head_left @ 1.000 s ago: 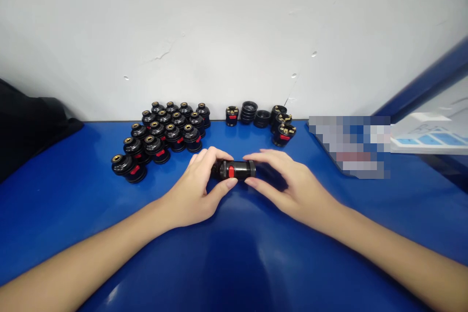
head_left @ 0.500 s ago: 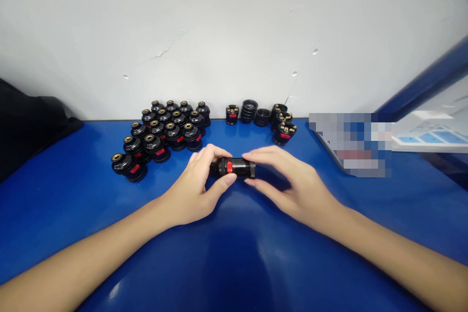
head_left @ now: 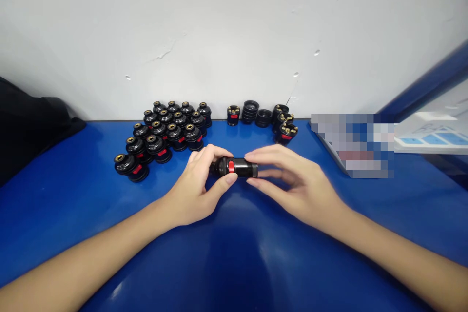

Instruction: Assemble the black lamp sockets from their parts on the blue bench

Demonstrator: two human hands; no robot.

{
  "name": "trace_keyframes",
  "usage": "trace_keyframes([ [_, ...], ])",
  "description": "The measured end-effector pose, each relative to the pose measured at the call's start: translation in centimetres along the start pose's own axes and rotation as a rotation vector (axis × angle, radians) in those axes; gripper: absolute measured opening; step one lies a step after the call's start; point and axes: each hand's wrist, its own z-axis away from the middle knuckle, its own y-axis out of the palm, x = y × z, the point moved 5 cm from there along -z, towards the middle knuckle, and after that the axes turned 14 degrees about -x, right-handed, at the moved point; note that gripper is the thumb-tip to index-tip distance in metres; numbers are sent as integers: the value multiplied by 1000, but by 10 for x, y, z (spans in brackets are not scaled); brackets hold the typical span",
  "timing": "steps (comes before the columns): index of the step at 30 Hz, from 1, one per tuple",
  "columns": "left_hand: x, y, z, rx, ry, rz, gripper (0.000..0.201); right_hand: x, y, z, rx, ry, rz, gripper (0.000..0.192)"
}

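The black cylindrical plastic-looking socket [head_left: 242, 167] at centre is glossy; the black dome-topped sockets [head_left: 159, 131] left of centre shine too, their collars [head_left: 119, 158] brass-like metal; the smooth blue tabletop [head_left: 234, 258] below gleams; black cloth [head_left: 31, 129], far left, looks matt.

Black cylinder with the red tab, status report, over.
Left hand holds black cylinder sideways. Right hand curled at its right end, contact unclear. Other black pieces stand beyond.

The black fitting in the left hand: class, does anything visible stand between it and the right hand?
Nothing visible does: the right hand curves around the free end of the black fitting; actual contact is unclear.
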Motion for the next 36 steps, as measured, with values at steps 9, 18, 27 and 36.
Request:
trace_keyframes([
  [9, -2, 1, 0, -10, 35, -13, 25, 7, -2, 1, -5, 23, -2, 45],
  [18, -1, 1, 0, -20, 5, 19, 24, 0, -2, 0, -48, 63, -64, 31],
  [27, 1, 0, -1, -35, 5, 38, 24, -3, -4, -2, -52, 67, -113, 35],
  [36, 3, 0, -1, -21, -33, 22, 24, 8, -25, -22, -102, -79, 263, 34],
])
